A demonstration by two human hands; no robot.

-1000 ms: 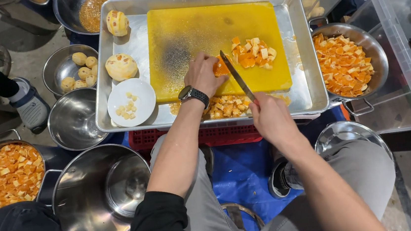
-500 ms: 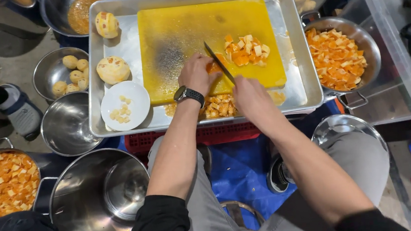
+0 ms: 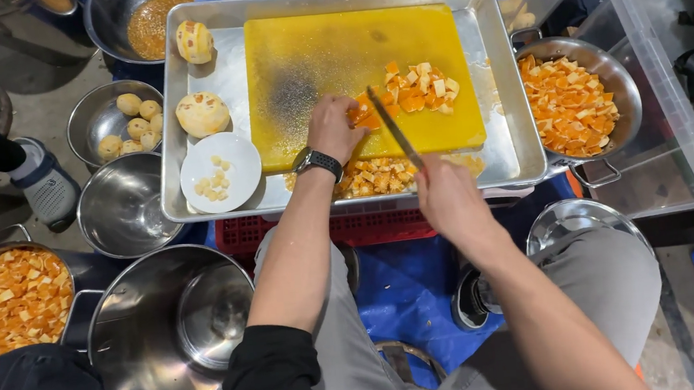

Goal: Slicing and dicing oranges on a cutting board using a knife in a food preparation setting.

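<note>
My left hand (image 3: 333,128), with a watch on its wrist, presses an orange fruit piece (image 3: 364,118) onto the yellow cutting board (image 3: 327,63). My right hand (image 3: 446,196) grips a knife (image 3: 391,128) whose blade angles up-left to that piece. A heap of cut orange cubes (image 3: 420,88) lies on the board just right of the blade. More cubes (image 3: 379,175) lie in the steel tray (image 3: 515,105) below the board. Two peeled whole fruits (image 3: 202,114) rest at the tray's left.
A white dish (image 3: 219,171) with small bits sits in the tray. Steel bowls at left hold peeled fruits (image 3: 133,122) or nothing (image 3: 120,205). Pans of cut cubes stand at right (image 3: 569,100) and lower left (image 3: 9,300). A big pot (image 3: 166,332) is near my knee.
The knife has tilted and moved left onto the piece under my left hand. The view shifted slightly.
</note>
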